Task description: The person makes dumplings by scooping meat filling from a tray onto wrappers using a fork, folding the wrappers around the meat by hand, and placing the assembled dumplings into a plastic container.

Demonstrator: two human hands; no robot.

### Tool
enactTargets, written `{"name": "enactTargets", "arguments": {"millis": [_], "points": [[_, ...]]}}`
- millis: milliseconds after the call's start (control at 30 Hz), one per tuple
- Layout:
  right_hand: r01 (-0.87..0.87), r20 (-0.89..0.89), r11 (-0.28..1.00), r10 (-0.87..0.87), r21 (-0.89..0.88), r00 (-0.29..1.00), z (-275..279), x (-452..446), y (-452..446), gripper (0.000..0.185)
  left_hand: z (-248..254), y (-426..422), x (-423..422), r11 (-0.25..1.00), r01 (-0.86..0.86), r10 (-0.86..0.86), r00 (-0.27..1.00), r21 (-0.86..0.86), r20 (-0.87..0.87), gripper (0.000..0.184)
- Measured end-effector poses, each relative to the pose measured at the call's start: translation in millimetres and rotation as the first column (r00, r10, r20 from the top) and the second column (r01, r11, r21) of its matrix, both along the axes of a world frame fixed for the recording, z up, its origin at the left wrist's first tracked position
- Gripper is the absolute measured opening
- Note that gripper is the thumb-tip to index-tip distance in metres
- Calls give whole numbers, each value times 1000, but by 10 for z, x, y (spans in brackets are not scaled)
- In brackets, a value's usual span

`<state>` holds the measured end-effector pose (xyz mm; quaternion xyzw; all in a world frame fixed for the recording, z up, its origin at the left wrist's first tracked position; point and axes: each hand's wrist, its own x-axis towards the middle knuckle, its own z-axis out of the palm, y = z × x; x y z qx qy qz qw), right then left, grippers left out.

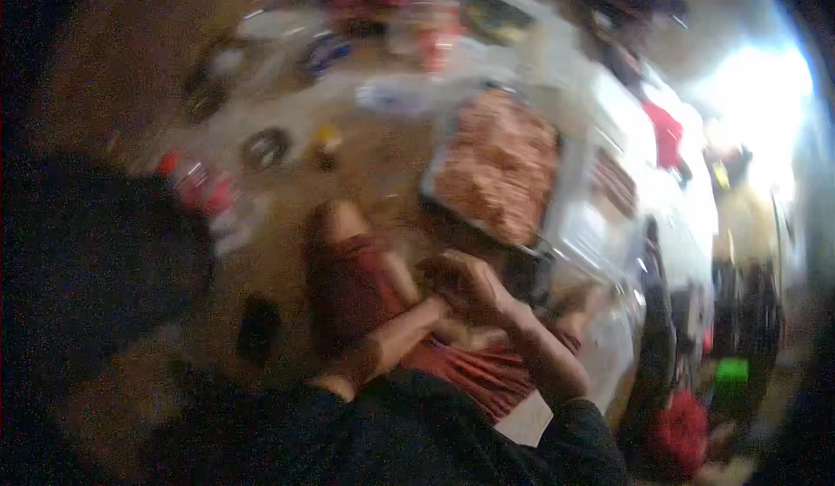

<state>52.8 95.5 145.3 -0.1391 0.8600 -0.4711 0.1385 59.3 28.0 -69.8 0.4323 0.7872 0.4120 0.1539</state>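
Both my hands meet in front of my lap, blurred by motion. My right hand (472, 282) lies over my left hand (445, 308), touching it. The fingers are too smeared to show whether they are spread or closed, or whether anything is between them. Just beyond the hands is a dark tray (426, 188) heaped with a pinkish-brown, lumpy mass (500, 164) that looks like minced meat. To its right is a clear plastic container (578, 238) with some reddish-brown pieces at its far end.
A clear bottle with a red cap (200, 186) lies at left, near a dark round object (265, 147) and a small yellow-topped item (327, 138). Blurred packages (426, 33) sit at the back. A red round object (680, 434) is at lower right.
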Motion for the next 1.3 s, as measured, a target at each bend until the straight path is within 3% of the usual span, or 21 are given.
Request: {"name": "enactTargets", "arguments": {"millis": [67,100,133,200,233,300,333,433,600,767,867,900,967,1000,1033,1067,1100,1133,1200,1267,1300], "points": [[159,-215,987,-155,1,964,39,209,683,28,-67,205,-59,994,51,-58,996,-96,-74,31],[311,-263,943,-273,119,926,316,351,865,28,-84,240,-68,987,61,-76,993,-151,-94,31],[527,-334,837,-459,149,823,301,455,1062,21,-111,287,-79,979,76,-99,988,-191,-115,31],[752,-405,559,-634,348,659,415,551,1415,20,-161,326,-108,964,96,-132,982,-250,-133,31],[765,-408,548,-647,338,644,391,561,1542,20,-174,336,-133,956,102,-145,979,-275,-141,31],[724,-622,418,-375,548,687,194,541,1779,16,-182,318,-160,966,91,-123,985,-242,-120,31],[737,-630,411,-385,537,674,-5,465,1892,16,-260,284,-174,983,85,-101,990,-165,-96,29],[515,-284,546,-453,660,845,-601,131,2015,18,-187,153,-189,996,75,-77,997,38,29,27],[469,-137,563,-530,680,837,-953,-284,2081,21,-13,17,-223,987,38,-65,982,155,179,28],[408,-183,398,-494,822,850,350,-157,1736,17,14,62,-362,978,23,-70,972,206,225,29],[437,-314,432,-327,789,891,435,-159,1625,16,18,172,-407,974,27,-83,967,226,239,30],[513,-396,547,-326,661,858,135,-141,1671,19,18,195,-405,971,28,-87,966,236,245,30],[600,-175,750,-575,278,799,-590,-225,1738,23,21,217,-389,966,24,-92,963,257,255,31],[660,-44,749,-659,64,751,-946,-267,1770,26,16,223,-382,964,21,-94,960,266,263,31],[651,-503,757,-541,58,673,-1301,-359,1720,34,0,228,-386,962,18,-93,960,272,265,31],[640,-847,766,-303,55,436,-1485,-434,1628,42,23,237,-368,962,16,-92,959,274,268,31],[637,-846,769,-302,57,440,-1455,-495,1479,42,2,240,-365,959,10,-90,958,283,271,32],[667,-727,687,-296,289,619,-1374,-557,1346,31,13,252,-363,959,4,-85,958,285,273,32],[626,-567,586,-315,515,761,-1143,-662,1299,23,21,241,-349,956,-4,-83,956,292,282,33],[467,-274,727,-378,503,884,-958,-749,1552,26,11,220,-341,954,-10,-82,953,301,292,33],[455,-226,730,-397,510,890,-824,-684,1595,26,21,212,-335,951,-10,-85,952,309,294,34]]}}
